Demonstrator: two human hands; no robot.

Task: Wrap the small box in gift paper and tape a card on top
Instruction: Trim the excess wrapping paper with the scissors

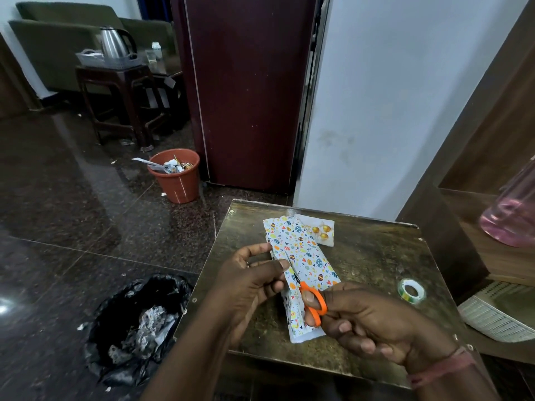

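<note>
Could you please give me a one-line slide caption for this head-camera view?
Right hand snips gift paper with orange scissors while left hand pinches its edge.

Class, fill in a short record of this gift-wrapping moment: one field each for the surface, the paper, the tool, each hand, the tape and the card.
surface: small brown table
paper: patterned gift paper lying on the table, partly cut
tool: orange-handled scissors, blades in the paper
right hand: fingers through the scissor handles
left hand: pinches the paper's left edge beside the blades
tape: roll of tape on the table, right of the paper, untouched
card: card with gold ornaments at the paper's far end
</note>
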